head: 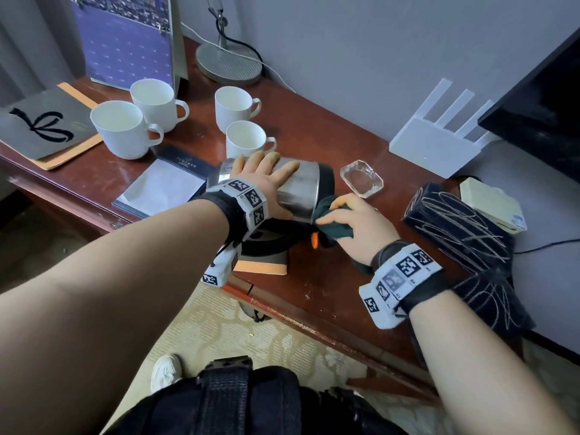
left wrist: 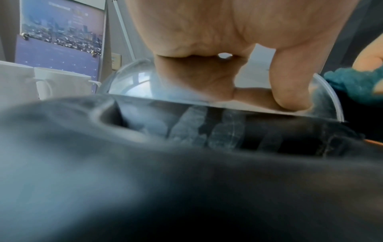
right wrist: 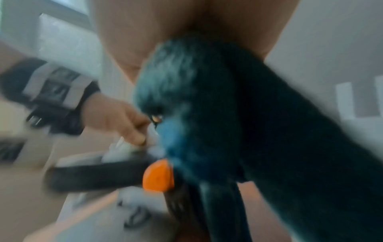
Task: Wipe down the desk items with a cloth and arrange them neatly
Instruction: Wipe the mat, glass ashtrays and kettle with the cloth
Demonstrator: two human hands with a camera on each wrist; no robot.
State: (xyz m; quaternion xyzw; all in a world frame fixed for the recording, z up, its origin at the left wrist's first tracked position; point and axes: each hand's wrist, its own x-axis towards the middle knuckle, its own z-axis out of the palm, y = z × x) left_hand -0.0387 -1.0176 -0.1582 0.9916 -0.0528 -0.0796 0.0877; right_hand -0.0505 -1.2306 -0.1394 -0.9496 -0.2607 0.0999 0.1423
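1. Kettle (head: 298, 189): steel body with a black base band, tipped on its side near the front middle of the tabletop (head: 314, 133). Its black handle with an orange switch (head: 314, 240) points toward the person. It lies over a black base plate (head: 270, 246).
2. Left hand (head: 266, 180): palm laid flat on top of the steel body, fingers (head: 284, 171) spread and straight, pressing, not wrapped around. The left wrist view shows the thumb (left wrist: 290, 85) against the shiny wall.
3. Right hand (head: 354, 224): fingers curled round a bunched dark teal cloth (head: 332, 218), held against the kettle's base end. The right wrist view is blurred; cloth (right wrist: 207, 114) and orange switch (right wrist: 158, 176) are recognisable.
4. Glass ashtray (head: 361, 180): just beside the kettle's base, on its far right.
5. Four white cups: two larger ones (head: 120, 128) (head: 153, 103) touching at far left, two smaller ones (head: 235, 105) (head: 246, 138) behind the kettle, all upright.
6. Notepad (head: 163, 183) in a dark holder: left of the kettle, flat.
7. Grey folder (head: 47, 127) with a black bow mark: far left edge.
8. Back row: standing calendar (head: 131, 39), lamp base (head: 229, 64), white router (head: 436, 149) against the wall.
9. Right end: black box with scribbled lines (head: 455, 224), a pale box (head: 489, 202) behind it, a dark screen (head: 539, 114) above.
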